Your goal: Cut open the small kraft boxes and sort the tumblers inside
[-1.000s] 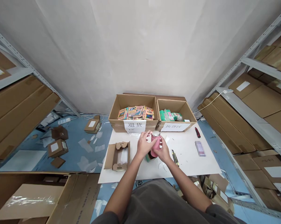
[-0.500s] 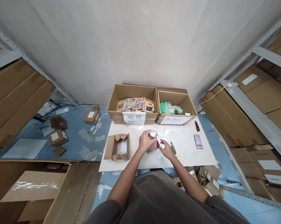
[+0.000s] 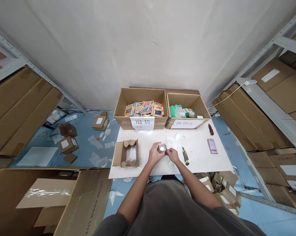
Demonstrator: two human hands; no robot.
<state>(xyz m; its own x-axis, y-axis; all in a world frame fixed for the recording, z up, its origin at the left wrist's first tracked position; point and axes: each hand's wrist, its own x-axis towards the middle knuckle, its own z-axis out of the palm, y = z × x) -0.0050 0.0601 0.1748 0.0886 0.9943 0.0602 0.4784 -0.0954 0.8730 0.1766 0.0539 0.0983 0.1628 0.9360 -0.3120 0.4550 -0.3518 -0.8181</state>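
Observation:
My left hand (image 3: 155,154) is wrapped around a pink cylindrical container with a round silver top (image 3: 162,147), held above the table in front of me. Its top faces up toward the camera; the hand hides most of the pink body. Just to the right, my right hand (image 3: 172,155) has its fingers pinched together at the container's side. What those fingers grip, if anything, is too small to make out. A black-and-yellow utility knife (image 3: 185,156) lies right of that hand. Behind it, a crumpled translucent wrapper (image 3: 172,141) rests on the white tabletop (image 3: 148,168).
At the back stand a carton (image 3: 123,123) of colourful packs and a carton (image 3: 205,122) of green-and-pink boxes, both labelled. A small open carton (image 3: 118,154) sits left. A red knife (image 3: 210,129) and a blurred purple item (image 3: 212,146) lie right. Carton-laden shelves flank both sides.
The container has come lower and its silver top tips more toward the camera. My right hand has moved in beside it and its fingers have closed. The green piece beneath is no longer visible.

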